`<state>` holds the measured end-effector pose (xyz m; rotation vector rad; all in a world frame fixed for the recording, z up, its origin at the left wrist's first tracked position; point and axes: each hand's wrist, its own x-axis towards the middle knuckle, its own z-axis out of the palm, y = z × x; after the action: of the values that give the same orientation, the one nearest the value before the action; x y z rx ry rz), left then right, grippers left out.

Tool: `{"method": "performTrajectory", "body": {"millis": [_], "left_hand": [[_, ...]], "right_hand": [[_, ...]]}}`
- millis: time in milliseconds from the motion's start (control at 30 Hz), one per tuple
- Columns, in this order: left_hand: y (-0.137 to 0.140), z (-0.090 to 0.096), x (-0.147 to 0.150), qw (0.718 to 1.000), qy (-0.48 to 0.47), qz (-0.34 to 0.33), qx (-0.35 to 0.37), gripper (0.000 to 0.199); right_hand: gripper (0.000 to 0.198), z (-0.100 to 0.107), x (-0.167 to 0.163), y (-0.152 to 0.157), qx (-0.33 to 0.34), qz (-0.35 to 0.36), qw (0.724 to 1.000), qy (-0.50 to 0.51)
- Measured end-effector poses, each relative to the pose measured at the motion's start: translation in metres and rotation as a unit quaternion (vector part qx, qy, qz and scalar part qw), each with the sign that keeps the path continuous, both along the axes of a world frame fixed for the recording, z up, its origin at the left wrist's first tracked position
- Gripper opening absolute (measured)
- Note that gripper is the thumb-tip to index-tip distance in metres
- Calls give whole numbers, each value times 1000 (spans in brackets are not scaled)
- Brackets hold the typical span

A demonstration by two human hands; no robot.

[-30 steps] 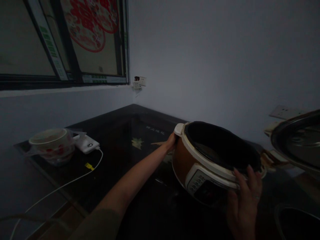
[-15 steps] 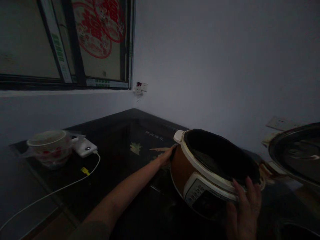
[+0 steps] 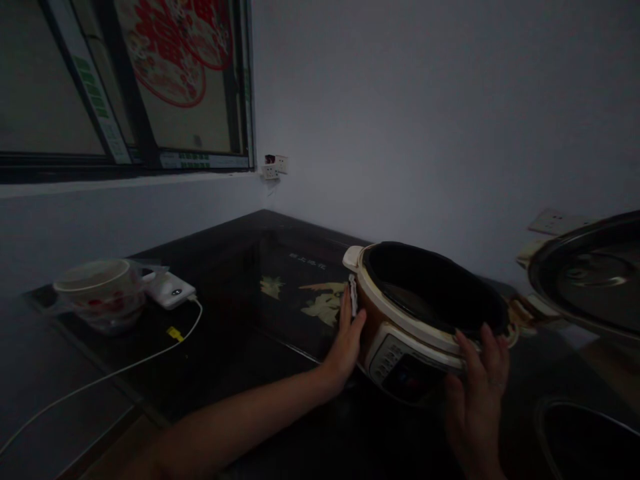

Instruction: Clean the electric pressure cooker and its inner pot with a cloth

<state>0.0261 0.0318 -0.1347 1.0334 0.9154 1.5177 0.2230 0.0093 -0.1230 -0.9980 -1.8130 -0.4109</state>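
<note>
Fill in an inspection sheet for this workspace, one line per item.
Surface: black glossy tabletop with a flower print.
Things in hand: brown-and-white electric cooker, lid open; contents too dark to tell.
Clutter: plastic-wrapped bowl, white device, yellow tag; dark round vessel partly out of frame.
Hands: left against the cooker's left side; right with fingertips at its front rim.
Cables: white cable from the device.
Surroundings: window with red decorations, wall sockets.

The person's two hands (image 3: 345, 353) share the view with one cooker (image 3: 417, 339), one lid (image 3: 595, 280), one bowl (image 3: 103, 300), one white device (image 3: 170, 291), one white cable (image 3: 131, 366), one yellow tag (image 3: 174, 333) and two red window decals (image 3: 167, 63).
</note>
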Motion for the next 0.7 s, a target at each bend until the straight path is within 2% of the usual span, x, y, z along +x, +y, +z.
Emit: {"method": "performTrajectory", "body": {"millis": [100,167,433,700], "left_hand": [[-28,5,9,997,68,-7,42,79],[-32,7,11,995,80,-12,49,78],[25,13,-3,998,11,59,-4,63],[21,4,-1,998,-4,64,5,58]], "right_hand": [[55,1,-1,0,3,1,1000,-3],[56,2,-2,0,6,2,1000,-3],[56,1,-1,-1,-4,0,1000,4],[58,0,0,-1,-7,-4,1000,1]]}}
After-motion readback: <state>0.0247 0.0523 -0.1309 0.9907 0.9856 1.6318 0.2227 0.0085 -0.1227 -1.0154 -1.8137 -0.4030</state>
